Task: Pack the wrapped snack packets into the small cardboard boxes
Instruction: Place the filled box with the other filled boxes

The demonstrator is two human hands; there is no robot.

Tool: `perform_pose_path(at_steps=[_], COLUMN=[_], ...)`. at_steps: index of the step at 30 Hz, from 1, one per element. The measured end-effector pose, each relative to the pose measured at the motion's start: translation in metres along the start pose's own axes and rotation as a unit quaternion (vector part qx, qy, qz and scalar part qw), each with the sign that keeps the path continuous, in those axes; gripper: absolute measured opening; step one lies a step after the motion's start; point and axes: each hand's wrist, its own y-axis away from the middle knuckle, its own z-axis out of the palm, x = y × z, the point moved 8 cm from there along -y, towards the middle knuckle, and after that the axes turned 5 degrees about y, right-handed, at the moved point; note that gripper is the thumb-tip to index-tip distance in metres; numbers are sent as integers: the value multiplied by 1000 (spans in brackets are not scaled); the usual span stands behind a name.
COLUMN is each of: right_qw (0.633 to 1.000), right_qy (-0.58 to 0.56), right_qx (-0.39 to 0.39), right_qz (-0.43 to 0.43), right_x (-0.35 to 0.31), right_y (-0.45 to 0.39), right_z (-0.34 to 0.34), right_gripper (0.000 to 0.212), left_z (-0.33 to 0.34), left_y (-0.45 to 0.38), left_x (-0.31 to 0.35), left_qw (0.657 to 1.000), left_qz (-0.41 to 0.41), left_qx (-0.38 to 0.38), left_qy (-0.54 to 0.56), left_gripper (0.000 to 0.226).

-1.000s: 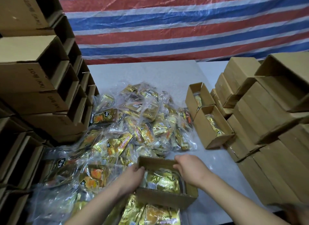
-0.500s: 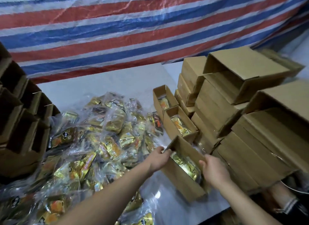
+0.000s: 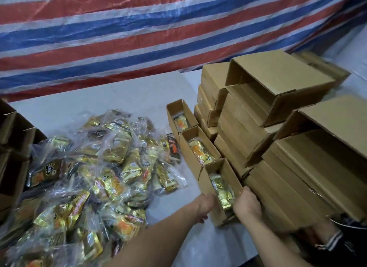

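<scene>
Both hands clasping box (image 3: 219,189) lower centre: left hand (image 3: 204,206), right hand (image 3: 247,204) gripping its long walls. Light, thin card, crushable; best held low. Packets (image 3: 89,179) slippery, soft.

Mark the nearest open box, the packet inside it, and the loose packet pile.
nearest open box (image 3: 228,170): head view, on its right inner wall.
packet inside it (image 3: 221,191): head view, on the gold wrapper's middle.
loose packet pile (image 3: 95,171): head view, on packets near the heap's centre.
</scene>
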Motion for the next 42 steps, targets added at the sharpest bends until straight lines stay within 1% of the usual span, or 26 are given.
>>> perform_pose_path(at_steps=[1,4,7,9,11,13,14,16,19,21,23,25,27,29,30,32,33,34,36,39,42], right_qw=[1000,1000,997,988,976,973,972,966,963,963,963,964,963,958,953,934,930,927,913,889,867], right_qy=[-7,-13,24,66,66,60,71,121,171,181,193,201,201,167,137,71,30,-19,-69,-64,-25], right_qx=[3,27,66,107,140,112,84,53,47,39,27,40,73,106,117,144,128,96,10,-99,-155], right_qz=[0,-2,-37,-90,-154,-193,-206,-224,-204,-198,-187,-172,-163,-206,-243,-318,-342,-363,-401,-442,-472], right_x=[0,-1,-8,-19,-34,-46,-49,-49,-43,-45,-48,-51,-62,-92,-111,-156,-178,-200,-238,-276,-296], right_y=[-3,-3,8,16,26,33,34,33,28,26,26,29,35,48,57,78,88,100,126,167,197], right_z=[-2,-11,-18,-20,-18,-6,5,19,19,20,23,22,12,3,1,-3,-3,-1,14,43,71], right_gripper=[21,23,33,42,44,47,48,47,40,37,36,34,39,41,36,24,21,20,20,9,12], left_z=[7,26,31,33,32,27,21,2,-32,-55,-78,-105,-134,-164,-181,-222,-242,-260,-289,-316,-325], left_y=[-2,-4,-6,-7,-7,-10,-11,-10,-1,5,14,27,47,72,86,115,130,144,168,195,206], left_x=[2,13,20,23,24,15,9,-2,-16,-24,-33,-42,-52,-61,-65,-75,-79,-84,-98,-132,-168], left_qw=[999,992,986,983,979,978,979,985,994,995,994,990,982,972,967,951,941,932,923,916,921], left_qz=[1,3,5,15,30,28,24,23,35,55,83,117,144,170,179,185,188,193,199,187,160], left_qx=[-16,-64,-72,-84,-93,-88,-80,-50,-12,14,40,84,123,156,179,244,276,301,328,354,355], left_qy=[31,112,149,164,181,187,186,163,103,80,52,6,-24,-39,-40,-47,-54,-56,-39,-9,-21], left_gripper=[52,21,24,24,32,37,40,41,48,42,43,47,42,32,27,25,26,28,25,20,17])
